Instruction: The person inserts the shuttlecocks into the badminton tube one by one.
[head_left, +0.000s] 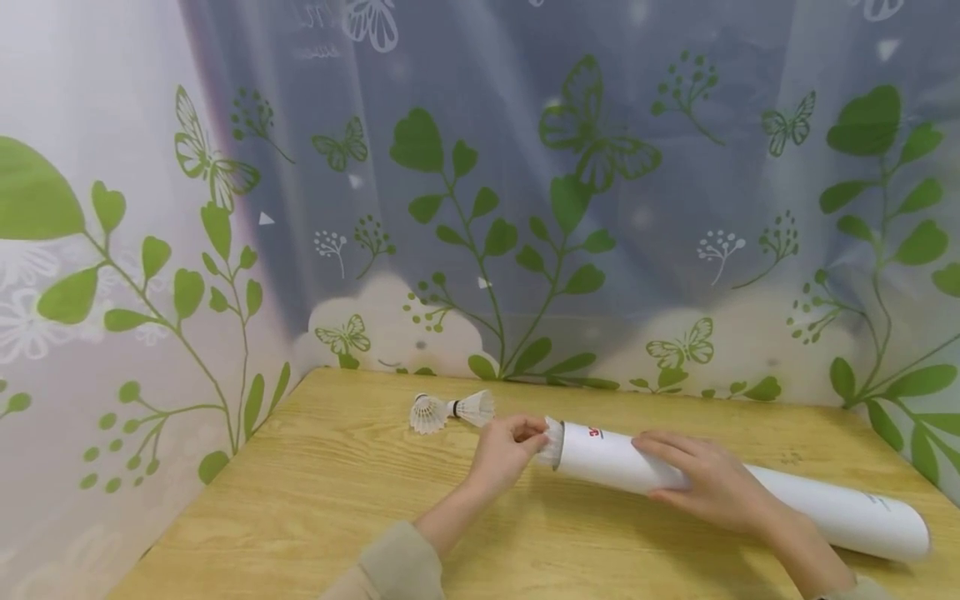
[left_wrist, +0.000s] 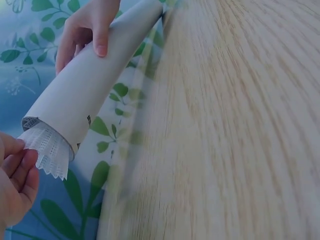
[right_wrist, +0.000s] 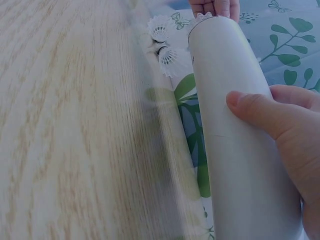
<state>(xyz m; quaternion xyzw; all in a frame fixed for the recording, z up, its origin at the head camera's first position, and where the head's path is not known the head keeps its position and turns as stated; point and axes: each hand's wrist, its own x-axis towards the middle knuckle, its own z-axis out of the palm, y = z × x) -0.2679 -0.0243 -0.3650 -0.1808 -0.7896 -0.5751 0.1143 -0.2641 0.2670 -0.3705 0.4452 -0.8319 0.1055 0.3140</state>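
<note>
A long white shuttlecock tube (head_left: 622, 460) lies slanted over the table, its mouth raised toward the left and its far end low at the right. My right hand (head_left: 708, 479) grips the tube around its middle, thumb on one side and fingers over the other. At the mouth, the skirt of a white shuttlecock (left_wrist: 49, 150) sticks out, the rest hidden inside the tube. My left hand (head_left: 504, 450) pinches the skirt's edge between thumb and fingers. Two more shuttlecocks lie beyond the left hand: one skirt-forward (head_left: 428, 414), the other on its side (head_left: 474, 408).
The wooden table (head_left: 315, 500) ends at a back edge against a curtain (head_left: 480, 208) printed with green leaves and butterflies. A pale wall covering (head_left: 135, 350) with the same leaf print borders the table's left edge.
</note>
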